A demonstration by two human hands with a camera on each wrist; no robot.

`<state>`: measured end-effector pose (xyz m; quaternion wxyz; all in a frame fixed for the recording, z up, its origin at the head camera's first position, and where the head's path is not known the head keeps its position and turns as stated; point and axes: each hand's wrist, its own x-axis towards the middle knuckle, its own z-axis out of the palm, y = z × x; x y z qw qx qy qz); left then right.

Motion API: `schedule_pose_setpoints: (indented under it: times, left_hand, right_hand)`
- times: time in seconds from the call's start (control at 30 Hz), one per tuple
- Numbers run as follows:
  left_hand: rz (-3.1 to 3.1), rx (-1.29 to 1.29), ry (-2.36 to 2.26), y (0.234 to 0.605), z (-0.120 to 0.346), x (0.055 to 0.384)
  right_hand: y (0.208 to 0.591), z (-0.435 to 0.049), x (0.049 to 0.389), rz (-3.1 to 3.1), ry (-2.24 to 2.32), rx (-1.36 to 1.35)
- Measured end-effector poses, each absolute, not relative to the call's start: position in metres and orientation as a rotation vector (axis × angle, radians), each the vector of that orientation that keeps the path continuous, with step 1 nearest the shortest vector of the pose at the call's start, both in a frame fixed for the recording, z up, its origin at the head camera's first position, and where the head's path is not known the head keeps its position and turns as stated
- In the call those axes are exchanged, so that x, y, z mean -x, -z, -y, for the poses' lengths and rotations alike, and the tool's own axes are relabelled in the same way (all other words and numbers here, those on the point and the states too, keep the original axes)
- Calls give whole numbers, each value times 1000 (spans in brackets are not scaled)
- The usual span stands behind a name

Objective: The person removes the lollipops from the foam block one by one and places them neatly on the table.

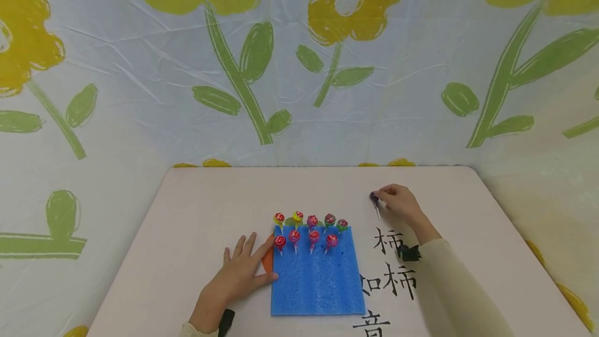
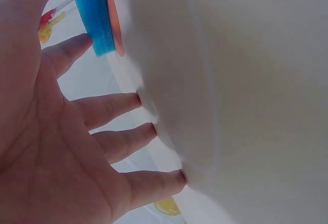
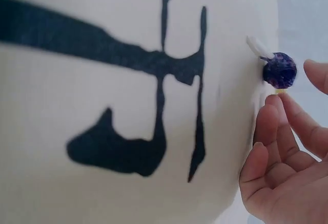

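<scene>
A blue foam block (image 1: 315, 280) has several wrapped lollipops (image 1: 314, 235) standing in it in two rows at its far side, sticks down. My left hand (image 1: 243, 272) lies beside its left edge with fingers spread; thumb and index finger touch the foam, and the other fingertips rest on the table in the left wrist view. Farther back on the right, my right hand (image 1: 398, 202) is at a dark purple lollipop (image 3: 280, 70) with a white stick. In the right wrist view the index fingertip meets the candy's underside, while the thumb stands a little apart from it.
Under the foam's left side an orange rounded shape (image 1: 268, 259) peeks out. Large black characters (image 1: 399, 280) mark the pale tabletop (image 1: 210, 202) right of the foam. A flower-patterned cloth (image 1: 154, 66) surrounds the table's back and sides.
</scene>
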<state>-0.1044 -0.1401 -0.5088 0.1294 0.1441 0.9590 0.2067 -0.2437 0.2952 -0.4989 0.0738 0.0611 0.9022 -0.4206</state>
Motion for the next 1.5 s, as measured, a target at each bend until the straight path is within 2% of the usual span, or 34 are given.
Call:
schedule_pose_setpoints:
  times: [0.2, 0.47, 0.83, 1.5]
  left_hand:
    - [-2796, -423, -600, 510, 140, 105]
    - [-2805, -416, -596, 511, 140, 105]
    - [-2802, -402, -597, 509, 140, 105]
    - [-2794, -400, -588, 514, 141, 105]
  right_hand:
    - [486, -294, 228, -2770, 1365, -134]
    - [467, -271, 188, -2847, 1442, -11]
    - [466, -234, 137, -2705, 1666, 119]
    - [486, -191, 119, -2484, 1755, 331]
